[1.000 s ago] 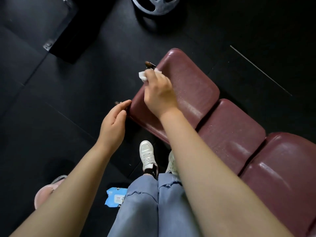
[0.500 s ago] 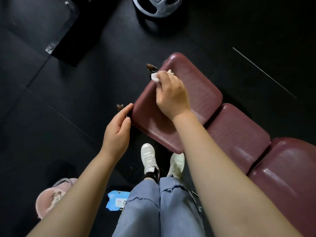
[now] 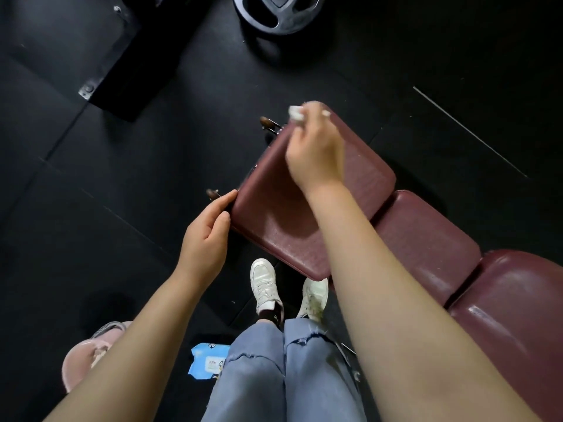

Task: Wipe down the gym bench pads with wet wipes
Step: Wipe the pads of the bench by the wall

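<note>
The person stands over a dark red bench whose three pads run from the middle of the view toward four o'clock. The right hand [image 3: 315,153] reaches to the far corner of the end pad [image 3: 283,226], at about one o'clock from the view's middle, with its fingers curled around a bunched white wipe [image 3: 296,112] that shows past the fingertips at the pad's edge. The hand is slightly blurred, so how firmly the wipe presses on the pad cannot be told. The left hand [image 3: 207,236] sits at the pad's near-left corner, around nine o'clock from the pad's middle; its fingers are straight and close together, with the fingertips touching the corner edge and the thumb lying alongside. The middle pad [image 3: 426,242] and third pad [image 3: 511,303] lie beyond the right forearm. On the black floor [image 3: 91,193], a blue pack of wipes [image 3: 207,359] lies at six o'clock beside the jeans, a pink cap [image 3: 82,360] at seven o'clock, white sneakers [image 3: 263,284] under the pad's near edge, and a weight plate [image 3: 274,13] at twelve o'clock.
</note>
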A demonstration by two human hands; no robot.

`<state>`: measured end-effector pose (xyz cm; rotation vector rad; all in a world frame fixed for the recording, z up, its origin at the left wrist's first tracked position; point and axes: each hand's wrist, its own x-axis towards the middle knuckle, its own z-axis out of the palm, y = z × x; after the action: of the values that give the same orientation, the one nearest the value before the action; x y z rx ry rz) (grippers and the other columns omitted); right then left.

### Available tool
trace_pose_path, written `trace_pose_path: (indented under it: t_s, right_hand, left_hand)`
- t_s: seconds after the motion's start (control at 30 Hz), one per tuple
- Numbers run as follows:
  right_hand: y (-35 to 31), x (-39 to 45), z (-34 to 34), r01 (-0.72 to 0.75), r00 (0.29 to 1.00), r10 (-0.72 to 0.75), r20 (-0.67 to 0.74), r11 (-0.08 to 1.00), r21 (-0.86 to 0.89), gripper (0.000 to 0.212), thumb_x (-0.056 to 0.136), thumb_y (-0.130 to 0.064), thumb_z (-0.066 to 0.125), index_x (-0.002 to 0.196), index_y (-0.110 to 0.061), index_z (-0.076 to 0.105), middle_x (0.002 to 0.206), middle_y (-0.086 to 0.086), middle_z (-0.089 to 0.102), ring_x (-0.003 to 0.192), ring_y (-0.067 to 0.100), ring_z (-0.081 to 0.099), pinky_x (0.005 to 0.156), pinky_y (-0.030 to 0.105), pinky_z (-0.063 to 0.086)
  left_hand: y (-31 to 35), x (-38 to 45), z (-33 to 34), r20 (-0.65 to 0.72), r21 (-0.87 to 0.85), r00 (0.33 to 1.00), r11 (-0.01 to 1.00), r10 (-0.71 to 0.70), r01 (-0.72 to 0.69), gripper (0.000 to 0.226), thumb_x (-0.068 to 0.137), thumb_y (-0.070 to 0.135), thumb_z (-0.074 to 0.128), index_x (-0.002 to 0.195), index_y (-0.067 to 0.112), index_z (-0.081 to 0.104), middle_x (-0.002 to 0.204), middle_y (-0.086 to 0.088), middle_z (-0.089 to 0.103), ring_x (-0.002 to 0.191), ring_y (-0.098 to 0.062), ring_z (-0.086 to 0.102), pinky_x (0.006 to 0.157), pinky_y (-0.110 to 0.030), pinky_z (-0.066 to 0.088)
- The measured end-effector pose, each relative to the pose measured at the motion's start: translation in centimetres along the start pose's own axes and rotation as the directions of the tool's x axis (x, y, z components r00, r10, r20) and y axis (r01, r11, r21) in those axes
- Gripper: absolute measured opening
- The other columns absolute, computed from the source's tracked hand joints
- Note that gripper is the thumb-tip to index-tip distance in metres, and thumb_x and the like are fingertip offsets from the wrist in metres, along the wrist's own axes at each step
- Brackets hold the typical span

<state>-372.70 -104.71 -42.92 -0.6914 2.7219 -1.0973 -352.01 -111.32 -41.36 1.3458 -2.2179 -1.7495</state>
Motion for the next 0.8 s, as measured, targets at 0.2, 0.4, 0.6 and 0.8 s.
trace_pose_path:
  t_s: [0.2,0.4,0.6,0.8]
  right_hand:
    - [7.1,-2.0,-4.9,-0.202,0.979,0.204,-0.01,0.963,-0.178,0.019,0.094,-0.014,0.047,0.108,-0.007,0.058,0.102,0.019,0.066,0.093,0.041,0.061,0.068,0.038,0.04]
    - [7.4,-2.3,-6.5,-0.724,0.689,0.714,-0.124,0.67,-0.162,0.025,0.099,-0.014,0.042,0.121,-0.005,0.051,0.121,0.019,0.062,0.113,0.036,0.057,0.076,0.032,0.038]
    - [-1.7,3.9,-1.6,-0.111,0.972,0.136,0.189,0.984,-0.14,0.022,0.096,-0.017,0.044,0.115,-0.009,0.054,0.109,0.017,0.067,0.1,0.038,0.06,0.07,0.037,0.036]
    - [5.3,2.0,-6.0,-0.224,0.952,0.263,0.156,0.947,-0.23,0.023,0.095,-0.017,0.044,0.115,-0.01,0.054,0.111,0.019,0.065,0.102,0.04,0.059,0.081,0.042,0.045]
  left_hand:
    - [0.2,0.0,0.0,0.003,0.005,1.0,1.0,-0.023,0.023,0.041,0.102,0.006,0.042,0.135,0.023,0.058,0.128,0.021,0.058,0.12,0.015,0.049,0.095,-0.001,0.034]
    - [0.5,0.1,-0.1,0.013,-0.014,1.0,1.0,-0.026,0.026,0.043,0.101,0.004,0.043,0.134,0.025,0.059,0.126,0.027,0.057,0.119,0.016,0.049,0.096,-0.001,0.034]
    - [0.6,0.2,-0.3,0.029,0.033,0.999,0.999,-0.038,0.037,0.041,0.101,0.009,0.043,0.136,0.025,0.057,0.125,0.026,0.058,0.12,0.013,0.049,0.096,-0.006,0.036]
    - [1.0,-0.3,-0.1,0.031,0.102,0.998,0.994,-0.046,0.043,0.044,0.102,0.015,0.043,0.144,0.025,0.05,0.14,0.014,0.052,0.13,0.0,0.045,0.111,-0.029,0.037]
